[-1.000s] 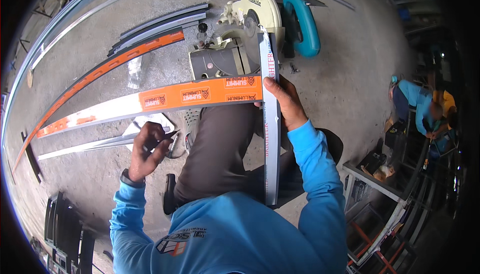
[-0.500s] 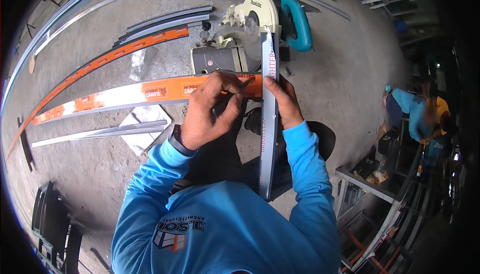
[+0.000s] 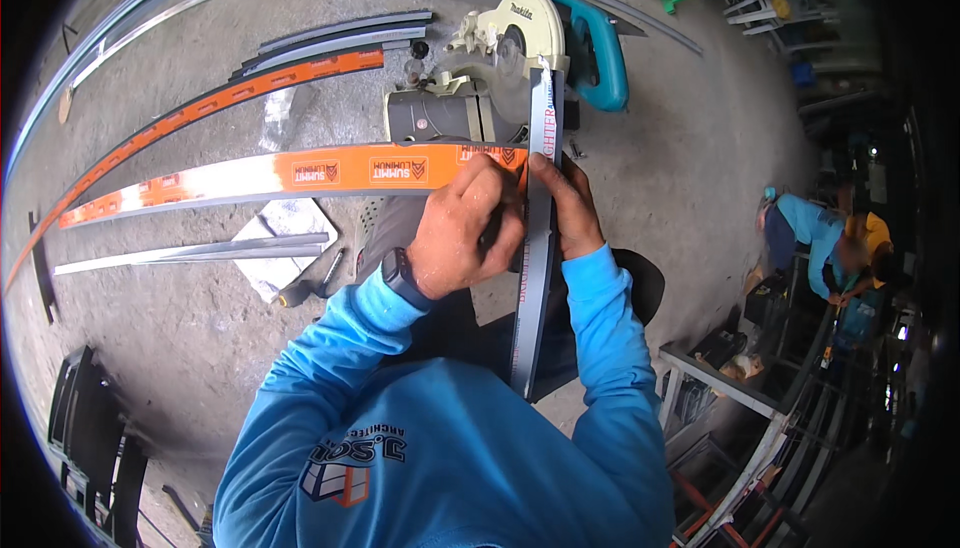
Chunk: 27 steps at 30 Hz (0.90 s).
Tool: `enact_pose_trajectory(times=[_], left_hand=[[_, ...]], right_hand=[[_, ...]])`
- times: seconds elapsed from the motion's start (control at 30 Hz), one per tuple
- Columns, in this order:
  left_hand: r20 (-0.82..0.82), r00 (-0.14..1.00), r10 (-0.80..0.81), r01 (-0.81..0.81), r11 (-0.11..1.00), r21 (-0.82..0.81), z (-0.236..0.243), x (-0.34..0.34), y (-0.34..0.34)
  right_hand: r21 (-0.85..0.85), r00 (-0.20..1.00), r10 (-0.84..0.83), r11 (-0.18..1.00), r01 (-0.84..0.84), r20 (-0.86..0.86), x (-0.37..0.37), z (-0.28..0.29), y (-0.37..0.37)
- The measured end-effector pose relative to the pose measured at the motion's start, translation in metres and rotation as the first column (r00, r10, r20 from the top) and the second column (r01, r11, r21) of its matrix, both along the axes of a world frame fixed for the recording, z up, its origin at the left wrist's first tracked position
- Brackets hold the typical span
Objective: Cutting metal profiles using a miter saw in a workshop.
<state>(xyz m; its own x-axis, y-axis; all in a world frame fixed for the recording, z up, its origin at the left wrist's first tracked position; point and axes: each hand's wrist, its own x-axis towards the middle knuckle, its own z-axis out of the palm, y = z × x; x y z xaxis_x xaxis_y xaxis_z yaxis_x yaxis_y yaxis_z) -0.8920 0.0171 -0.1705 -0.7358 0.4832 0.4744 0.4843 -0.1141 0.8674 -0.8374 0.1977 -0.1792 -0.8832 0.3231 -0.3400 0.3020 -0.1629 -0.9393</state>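
My right hand (image 3: 567, 206) grips a narrow grey aluminium profile (image 3: 538, 278), its thumb on the profile's face. The profile stands crosswise against the end of a long aluminium bar with orange film (image 3: 350, 171). My left hand (image 3: 470, 218), watch at the wrist, is closed in a pinch where the two pieces meet. Whatever its fingertips hold is too small and hidden to make out. Just beyond the hands is a cut-off saw (image 3: 525, 33) with a cream guard and teal handle; the profile's far end reaches its guard.
A second orange-filmed bar (image 3: 225, 98) and grey profiles (image 3: 340, 36) lie at the far left. Nearer are silver strips (image 3: 190, 253), a white sheet (image 3: 290, 218) and a screwdriver-like tool (image 3: 297, 293). A metal frame rack (image 3: 735, 383) stands right, with two people (image 3: 825, 238) beyond.
My left hand has moved right and slightly nearer me, close against the profile. The profile's near end has shifted slightly left. My right hand keeps its grip.
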Motion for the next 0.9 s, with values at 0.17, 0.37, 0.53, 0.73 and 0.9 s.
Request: enact_pose_trajectory(times=[0.17, 0.37, 0.53, 0.73, 0.9], left_hand=[[0.016, 0.997, -0.074, 0.075, 0.997, -0.023, 0.016, 0.010, -0.023], [-0.065, 0.997, 0.041, -0.037, 0.998, 0.059, -0.005, -0.014, 0.013], [0.141, 0.961, -0.238, 0.241, 0.970, -0.005, 0.001, 0.022, -0.018], [-0.142, 0.965, 0.220, -0.246, 0.949, -0.198, -0.022, -0.012, -0.139], [-0.020, 0.999, -0.048, 0.036, 0.912, -0.408, -0.181, -0.037, -0.166]], right_hand=[[0.014, 1.000, -0.007, 1.000, 0.007, 0.009, -0.004, 0.004, 0.004], [0.038, 1.000, 0.008, 0.999, -0.007, -0.014, -0.004, -0.002, 0.003], [0.001, 0.999, -0.018, 1.000, 0.018, 0.039, -0.004, 0.004, 0.000], [-0.073, 0.999, -0.036, 0.997, 0.036, 0.000, -0.010, -0.002, 0.002], [-0.154, 0.997, -0.070, 0.985, 0.074, 0.030, -0.038, -0.005, 0.017]])
